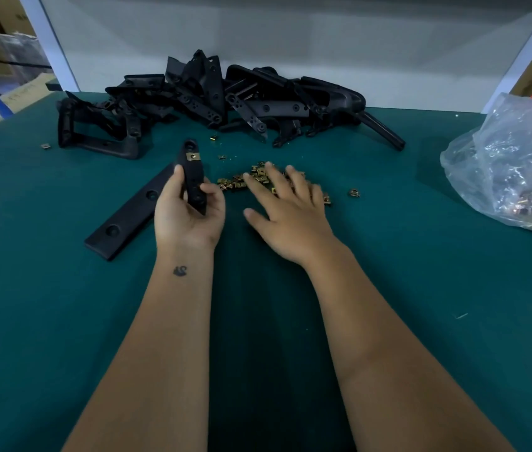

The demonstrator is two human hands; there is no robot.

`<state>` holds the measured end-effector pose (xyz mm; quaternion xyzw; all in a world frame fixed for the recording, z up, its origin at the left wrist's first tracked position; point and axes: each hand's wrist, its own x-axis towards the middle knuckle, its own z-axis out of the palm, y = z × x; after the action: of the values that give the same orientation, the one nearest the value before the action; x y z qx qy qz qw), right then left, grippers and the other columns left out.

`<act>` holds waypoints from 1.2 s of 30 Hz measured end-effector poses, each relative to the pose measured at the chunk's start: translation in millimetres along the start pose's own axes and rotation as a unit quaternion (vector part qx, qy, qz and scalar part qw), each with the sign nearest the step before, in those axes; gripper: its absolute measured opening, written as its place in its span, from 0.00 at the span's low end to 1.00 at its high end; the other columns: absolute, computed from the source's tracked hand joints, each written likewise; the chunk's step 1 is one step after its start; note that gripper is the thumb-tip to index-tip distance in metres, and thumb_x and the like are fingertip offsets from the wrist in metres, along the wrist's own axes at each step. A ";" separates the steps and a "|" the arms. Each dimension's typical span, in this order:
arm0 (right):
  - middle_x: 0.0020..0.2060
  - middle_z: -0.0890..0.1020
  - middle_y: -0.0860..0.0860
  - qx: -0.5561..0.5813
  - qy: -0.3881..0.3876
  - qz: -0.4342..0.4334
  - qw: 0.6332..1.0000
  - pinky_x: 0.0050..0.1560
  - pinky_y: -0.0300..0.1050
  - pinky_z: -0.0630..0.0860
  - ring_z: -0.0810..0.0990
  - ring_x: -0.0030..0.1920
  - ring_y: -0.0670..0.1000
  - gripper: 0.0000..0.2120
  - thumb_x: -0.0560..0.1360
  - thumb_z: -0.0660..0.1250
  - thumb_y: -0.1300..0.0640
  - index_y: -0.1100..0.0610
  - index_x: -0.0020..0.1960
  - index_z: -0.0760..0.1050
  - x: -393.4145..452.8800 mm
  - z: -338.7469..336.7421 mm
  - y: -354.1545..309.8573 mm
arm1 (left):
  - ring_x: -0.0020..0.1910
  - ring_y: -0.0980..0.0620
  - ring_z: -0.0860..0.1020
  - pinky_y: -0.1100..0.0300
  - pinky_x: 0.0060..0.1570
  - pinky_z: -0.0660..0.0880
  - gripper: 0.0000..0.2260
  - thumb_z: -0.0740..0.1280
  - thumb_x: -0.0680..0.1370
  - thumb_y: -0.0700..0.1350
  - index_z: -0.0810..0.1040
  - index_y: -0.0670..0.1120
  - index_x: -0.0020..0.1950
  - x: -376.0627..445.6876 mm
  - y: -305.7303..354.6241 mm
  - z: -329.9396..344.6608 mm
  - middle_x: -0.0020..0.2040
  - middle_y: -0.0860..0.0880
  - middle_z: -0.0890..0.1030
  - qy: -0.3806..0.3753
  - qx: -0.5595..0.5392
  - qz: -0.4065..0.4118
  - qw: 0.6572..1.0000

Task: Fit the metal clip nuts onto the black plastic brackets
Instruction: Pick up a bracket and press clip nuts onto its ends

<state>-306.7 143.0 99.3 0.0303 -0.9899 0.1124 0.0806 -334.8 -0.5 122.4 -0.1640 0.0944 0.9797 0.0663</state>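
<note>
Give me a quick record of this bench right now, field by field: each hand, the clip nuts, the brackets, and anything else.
left hand: grips black bracket, one clip nut fitted
right hand: fingers spread on loose clip nuts
flat bracket: lies on green table
bracket pile: at table's far side
plastic bag: far right

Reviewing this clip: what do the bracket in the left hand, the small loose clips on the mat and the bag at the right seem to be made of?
Bracket in the left hand: looks like matte black moulded plastic, dull with no glare.
Loose clips under the right hand: likely plated metal, judging by the brassy yellow glint.
Bag: thin clear plastic film, crinkled, with bright highlights.
</note>
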 end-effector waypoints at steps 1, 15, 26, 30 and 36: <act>0.80 0.44 0.45 -0.019 -0.023 -0.005 1.000 0.74 0.58 0.38 0.38 0.78 0.52 0.28 0.82 0.48 0.38 0.42 0.79 0.46 1.6 2.2 -0.2 | 0.35 0.51 0.74 0.65 0.29 0.73 0.04 0.67 0.80 0.40 0.76 0.40 0.49 0.1 -2.3 0.2 0.42 0.45 0.77 0.002 0.014 -0.004 1.000; 0.80 0.49 0.51 -0.034 -0.024 0.041 0.998 0.74 0.58 0.44 0.45 0.78 0.55 0.30 0.81 0.50 0.37 0.48 0.79 0.52 15.4 5.4 -5.5 | 0.37 0.51 0.72 0.64 0.29 0.73 0.04 0.66 0.81 0.41 0.75 0.41 0.49 0.5 -12.3 3.2 0.45 0.45 0.74 0.005 0.082 -0.019 0.996; 0.62 0.72 0.46 0.057 0.093 0.074 0.991 0.65 0.48 0.53 0.61 0.67 0.52 0.10 0.78 0.65 0.51 0.49 0.59 0.78 8.9 -2.5 6.0 | 0.39 0.51 0.72 0.65 0.30 0.73 0.04 0.65 0.81 0.41 0.75 0.41 0.48 0.2 -14.5 3.1 0.48 0.45 0.74 -0.010 0.096 -0.034 0.995; 0.63 0.71 0.46 0.058 0.094 0.074 0.991 0.65 0.48 0.51 0.60 0.67 0.53 0.09 0.78 0.67 0.49 0.47 0.57 0.80 7.0 -4.1 8.0 | 0.38 0.52 0.70 0.66 0.31 0.73 0.06 0.65 0.81 0.41 0.76 0.39 0.49 -0.7 -17.6 4.5 0.45 0.45 0.73 -0.028 0.143 -0.058 0.988; 0.55 0.76 0.45 0.127 0.121 0.053 0.983 0.58 0.42 0.55 0.65 0.63 0.51 0.02 0.74 0.70 0.55 0.49 0.46 0.79 2.8 -7.3 6.1 | 0.38 0.53 0.70 0.66 0.31 0.73 0.05 0.64 0.81 0.41 0.76 0.39 0.48 1.0 -19.8 3.9 0.44 0.45 0.73 -0.034 0.164 -0.064 0.984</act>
<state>-308.8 150.5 105.4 -0.0260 -0.9507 0.2442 0.1896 -333.8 19.7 122.4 -0.1231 0.2409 0.9496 0.1581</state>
